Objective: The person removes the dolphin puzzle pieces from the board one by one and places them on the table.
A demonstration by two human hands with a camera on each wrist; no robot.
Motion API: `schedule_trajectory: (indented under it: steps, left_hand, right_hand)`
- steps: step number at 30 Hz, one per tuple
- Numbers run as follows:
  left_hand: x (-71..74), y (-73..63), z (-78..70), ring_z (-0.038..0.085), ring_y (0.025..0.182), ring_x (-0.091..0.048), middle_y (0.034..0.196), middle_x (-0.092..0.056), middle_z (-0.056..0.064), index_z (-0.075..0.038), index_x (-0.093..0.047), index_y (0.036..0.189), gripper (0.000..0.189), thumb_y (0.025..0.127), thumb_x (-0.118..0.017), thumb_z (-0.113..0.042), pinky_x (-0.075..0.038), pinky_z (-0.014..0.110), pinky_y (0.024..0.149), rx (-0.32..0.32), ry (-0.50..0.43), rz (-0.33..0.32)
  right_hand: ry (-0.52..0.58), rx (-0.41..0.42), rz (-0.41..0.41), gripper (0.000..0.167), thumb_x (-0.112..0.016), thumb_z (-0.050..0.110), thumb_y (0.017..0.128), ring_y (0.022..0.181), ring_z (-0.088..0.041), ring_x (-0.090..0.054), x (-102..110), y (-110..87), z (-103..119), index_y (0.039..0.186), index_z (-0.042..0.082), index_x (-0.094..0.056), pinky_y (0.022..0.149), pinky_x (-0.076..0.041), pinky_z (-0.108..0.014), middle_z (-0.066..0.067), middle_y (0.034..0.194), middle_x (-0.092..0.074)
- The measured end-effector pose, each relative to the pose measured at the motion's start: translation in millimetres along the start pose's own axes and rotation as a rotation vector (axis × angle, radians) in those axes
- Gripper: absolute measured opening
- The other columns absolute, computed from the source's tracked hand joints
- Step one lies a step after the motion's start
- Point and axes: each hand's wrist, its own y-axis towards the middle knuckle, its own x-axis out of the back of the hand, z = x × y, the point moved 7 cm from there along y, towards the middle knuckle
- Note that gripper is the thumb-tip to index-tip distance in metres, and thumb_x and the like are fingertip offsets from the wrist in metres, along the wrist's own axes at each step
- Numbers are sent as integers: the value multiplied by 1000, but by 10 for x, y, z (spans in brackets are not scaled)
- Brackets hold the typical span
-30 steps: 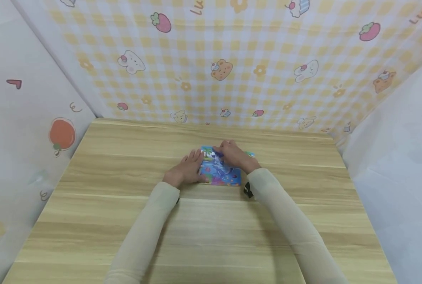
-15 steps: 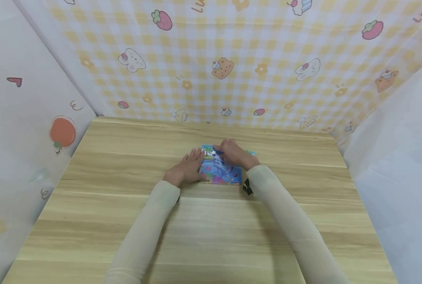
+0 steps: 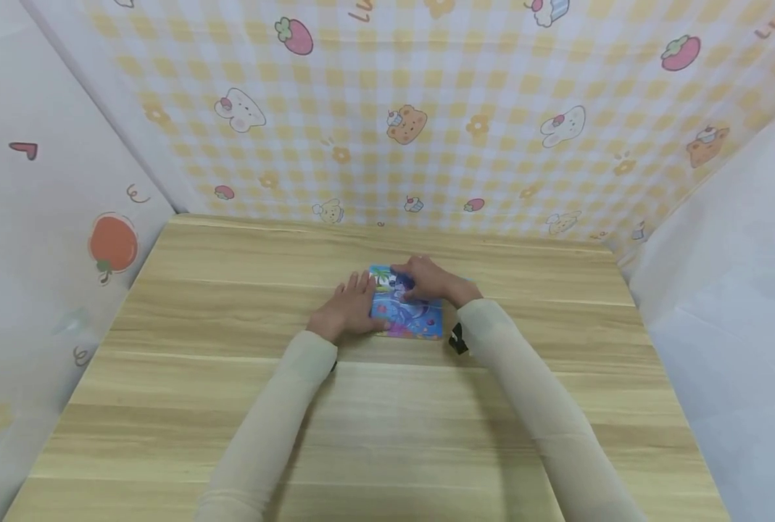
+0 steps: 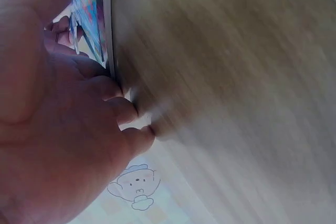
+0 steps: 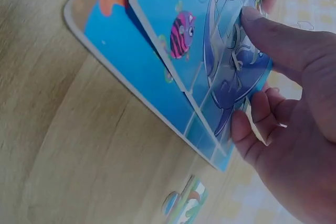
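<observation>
A blue sea-scene puzzle board [image 3: 408,322] lies near the far middle of the table. In the right wrist view, a blue puzzle panel [image 5: 197,72] with a dolphin and a striped fish sits tilted over the lower board [image 5: 126,77], which shows an orange starfish. My right hand [image 3: 429,279] pinches the panel at its far edge, thumb on its face and fingers curled by the edge. My left hand [image 3: 348,308] rests at the board's left side, fingers spread and fairly straight, thumb over the lower left corner.
A small colourful puzzle piece [image 5: 191,203] lies on the wooden table [image 3: 230,290] just right of the board. A patterned yellow-check cloth [image 3: 361,109] stands along the table's back edge, and pale side walls [image 3: 48,217] flank it.
My left hand has shifted slightly right, its thumb further onto the board. My right hand's thumb has spread from the fingers, and the hand now hides the green picture part at the board's right.
</observation>
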Motion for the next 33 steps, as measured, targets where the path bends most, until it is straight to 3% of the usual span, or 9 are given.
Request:
schedule_trajectory:
  steps: [7, 13, 18, 20, 23, 28, 33]
  left_hand:
    - [-13, -3, -6, 39, 152, 7, 164, 7, 21, 1, -2, 158, 106, 92, -58, -59, -5, 54, 124, 6, 12, 10]
    - [-12, -20, -8, 37, 152, 9, 164, 9, 19, 0, 0, 158, 106, 92, -58, -59, -3, 52, 124, 12, -5, 12]
    - [-10, -37, 6, 37, 152, 10, 164, 10, 19, 0, 0, 158, 105, 93, -57, -59, -2, 52, 124, 4, -17, 13]
    - [-11, -41, 15, 36, 152, 11, 164, 11, 19, 0, 0, 158, 103, 94, -55, -59, -1, 52, 124, -4, -23, 14]
    - [-9, -48, 30, 35, 152, 13, 164, 12, 18, 0, 1, 158, 97, 97, -52, -55, 1, 51, 124, -13, -45, 18]
    - [-16, -34, 39, 34, 152, 14, 164, 13, 17, 0, 1, 158, 88, 101, -49, -45, 2, 51, 124, -29, -64, 26]
    - [-30, -21, 50, 33, 151, 16, 164, 14, 17, 0, 2, 158, 88, 101, -50, -44, 3, 49, 124, -29, -72, 37]
  right_hand:
    - [-60, -12, 61, 75, -70, 20, 92, 120, -35, -43, -25, -7, 40, 153, 2, -31, 111, -35, -47, -26, 135, -51]
    - [-92, 35, -13, 65, -68, 18, 93, 107, -32, -51, 25, -15, 61, 149, 0, -39, 101, -42, -46, -24, 122, -59]
    - [-49, 46, -68, 64, -69, 17, 92, 114, -34, -55, 99, -54, 33, 148, 2, -43, 109, -39, -49, -22, 126, -61]
    - [-14, 11, -81, 66, -72, 17, 91, 125, -35, -53, 126, -89, -22, 148, 3, -43, 115, -34, -49, -21, 136, -58]
    - [-2, -65, -116, 66, -76, 21, 88, 130, -33, -52, 167, -157, -148, 146, 4, -47, 115, -37, -48, -16, 139, -57]
    - [-63, -130, -196, 51, -79, 26, 86, 111, -29, -61, 249, -308, -336, 128, 5, -61, 100, -49, -46, -11, 117, -67]
    - [-79, -112, -227, 45, -79, 21, 85, 108, -28, -64, 289, -459, -495, 124, 5, -64, 101, -50, -46, -10, 116, -69]
